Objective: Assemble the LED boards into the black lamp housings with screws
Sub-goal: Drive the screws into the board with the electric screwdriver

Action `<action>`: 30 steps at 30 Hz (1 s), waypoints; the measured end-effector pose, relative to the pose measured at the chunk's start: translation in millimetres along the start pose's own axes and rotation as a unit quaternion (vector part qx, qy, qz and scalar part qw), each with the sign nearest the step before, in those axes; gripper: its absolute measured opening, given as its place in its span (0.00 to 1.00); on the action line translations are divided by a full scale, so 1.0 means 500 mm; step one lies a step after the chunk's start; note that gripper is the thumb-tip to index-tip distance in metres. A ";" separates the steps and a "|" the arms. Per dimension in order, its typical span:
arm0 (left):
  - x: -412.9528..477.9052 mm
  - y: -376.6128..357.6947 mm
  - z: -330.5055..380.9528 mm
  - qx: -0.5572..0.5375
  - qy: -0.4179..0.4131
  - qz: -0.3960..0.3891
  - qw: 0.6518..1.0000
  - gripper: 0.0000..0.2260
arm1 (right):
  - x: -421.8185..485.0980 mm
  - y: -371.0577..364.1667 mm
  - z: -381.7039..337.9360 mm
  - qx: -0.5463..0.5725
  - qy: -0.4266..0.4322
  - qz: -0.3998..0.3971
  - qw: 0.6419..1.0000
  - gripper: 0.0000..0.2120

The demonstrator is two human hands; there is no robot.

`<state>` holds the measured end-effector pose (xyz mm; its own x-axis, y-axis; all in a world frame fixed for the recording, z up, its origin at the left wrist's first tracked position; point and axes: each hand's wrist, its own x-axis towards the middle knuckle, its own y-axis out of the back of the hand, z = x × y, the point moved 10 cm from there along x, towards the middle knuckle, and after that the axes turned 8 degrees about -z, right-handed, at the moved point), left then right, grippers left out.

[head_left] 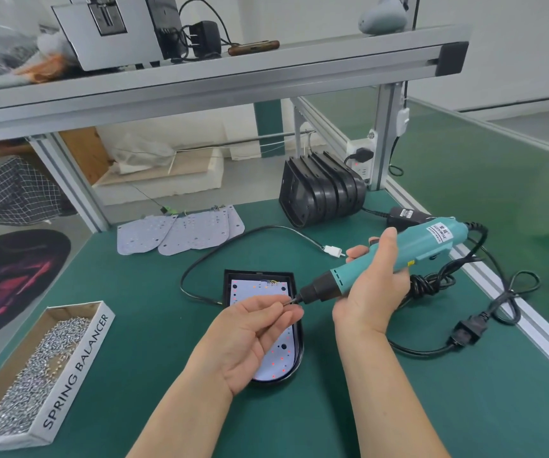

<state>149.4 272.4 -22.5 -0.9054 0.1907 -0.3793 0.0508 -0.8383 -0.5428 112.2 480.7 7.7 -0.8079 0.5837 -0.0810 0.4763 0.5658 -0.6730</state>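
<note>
Head view. Left fingertips (287, 309) pinch a tiny screw (289, 301) against the bit of the electric screwdriver (398, 256); the screw is too small to make out in detail. Left hand (250, 335) is palm-up above the work. Right hand (375, 285) is wrapped around the teal screwdriver body, with the tool tilted tip-down toward the left.

Below both hands a black lamp housing (297, 361) lies flat on the green bench mat (134, 325), with a white LED board (279, 358) seated inside it and partly hidden by the left hand.

Near left: an open cardboard box (78, 365) of loose screws. Far side of the mat: spare LED boards (180, 234) fanned flat, and beside them to the right a nested stack of black housings (322, 190) lying on its side. The black power cord (431, 285) loops along the right of the mat.

An aluminium-framed shelf (233, 74) spans overhead. Pale walls and floor lie beyond it.
</note>
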 end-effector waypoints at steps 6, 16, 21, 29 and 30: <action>-0.005 -0.011 0.011 0.075 -0.092 0.020 0.993 0.06 | 0.004 0.006 0.005 -0.012 -0.006 0.014 1.000 0.13; -0.016 -0.026 0.035 0.203 -0.176 0.012 0.963 0.12 | 0.000 0.007 0.016 -0.016 -0.032 0.028 0.999 0.13; -0.013 0.009 0.046 0.215 -0.094 0.002 0.972 0.23 | -0.001 0.005 0.011 -0.008 -0.033 0.024 0.999 0.13; -0.032 0.160 0.174 0.290 -0.165 0.224 0.916 0.07 | -0.004 -0.012 0.003 -0.012 -0.019 0.013 1.000 0.13; -0.026 0.178 0.175 0.318 -0.142 0.245 0.905 0.10 | -0.005 -0.021 0.001 -0.013 -0.016 0.007 1.000 0.13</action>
<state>128.9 150.5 -0.2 -0.9165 -0.3462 -0.2005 0.3039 -0.9284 0.2137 109.2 473.0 14.5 -0.8116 0.5732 -0.1133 0.4960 0.5735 -0.6520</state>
